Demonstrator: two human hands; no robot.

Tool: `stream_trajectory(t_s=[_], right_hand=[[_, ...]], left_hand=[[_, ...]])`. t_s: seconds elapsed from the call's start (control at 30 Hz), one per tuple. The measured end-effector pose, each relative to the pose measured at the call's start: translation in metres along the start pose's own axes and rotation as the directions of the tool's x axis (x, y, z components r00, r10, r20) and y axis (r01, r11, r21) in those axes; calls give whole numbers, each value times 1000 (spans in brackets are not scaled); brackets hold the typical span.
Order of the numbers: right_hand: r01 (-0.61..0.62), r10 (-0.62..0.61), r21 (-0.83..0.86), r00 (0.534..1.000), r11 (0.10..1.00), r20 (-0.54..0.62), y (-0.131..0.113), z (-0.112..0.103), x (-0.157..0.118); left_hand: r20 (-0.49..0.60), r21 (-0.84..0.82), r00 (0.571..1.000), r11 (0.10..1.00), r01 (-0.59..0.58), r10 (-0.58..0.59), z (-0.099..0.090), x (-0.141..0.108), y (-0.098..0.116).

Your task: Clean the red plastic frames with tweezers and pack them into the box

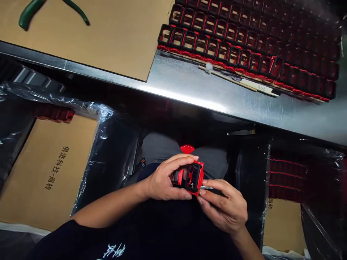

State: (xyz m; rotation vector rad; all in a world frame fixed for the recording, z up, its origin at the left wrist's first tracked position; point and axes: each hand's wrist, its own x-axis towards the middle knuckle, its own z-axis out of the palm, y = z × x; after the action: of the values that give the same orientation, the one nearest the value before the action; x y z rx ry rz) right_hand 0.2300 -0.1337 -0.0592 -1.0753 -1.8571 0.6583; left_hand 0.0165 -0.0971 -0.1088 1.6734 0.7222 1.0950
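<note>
Over my lap, my left hand (168, 177) is wrapped round a red and black frame-like part (194, 177), thumb below and fingers above. The part's dark opening faces up. At its right edge, my right hand (223, 206) pinches a thin metal tool (207, 187) between thumb and fingers, its tip hidden by the part. A second red and black piece (177, 177) shows between my left thumb and fingers; whether it joins the first one I cannot tell.
Rows of similar red and black parts (211, 47) stand on the metal table (184, 90). Near them lie wooden swabs (230, 77) and a label (256, 86). Green-handled pliers (29, 14) rest on cardboard (108, 39). Plastic-lined boxes flank my lap, with cardboard (48, 169) in the left one.
</note>
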Motion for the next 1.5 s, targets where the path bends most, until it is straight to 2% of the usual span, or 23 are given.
stream_trajectory(t_s=[0.23, 0.93, 1.27, 1.5], right_hand=[[55, -53, -47, 998, 997, 45, 0, 2, 8], [63, -59, -78, 997, 995, 49, -2, 2, 5], [108, -77, -133, 974, 985, 214, -7, -11, 14], [149, -116, -126, 964, 981, 237, -9, -11, 18]], left_hand=[[-50, 3, 999, 1000, 19, -19, -2, -6, 0], [-52, -13, 998, 999, 33, -34, 1, -9, -4], [57, 37, 998, 999, 8, -10, -8, -4, -1], [59, 51, 998, 998, 26, -29, -11, -2, 2]])
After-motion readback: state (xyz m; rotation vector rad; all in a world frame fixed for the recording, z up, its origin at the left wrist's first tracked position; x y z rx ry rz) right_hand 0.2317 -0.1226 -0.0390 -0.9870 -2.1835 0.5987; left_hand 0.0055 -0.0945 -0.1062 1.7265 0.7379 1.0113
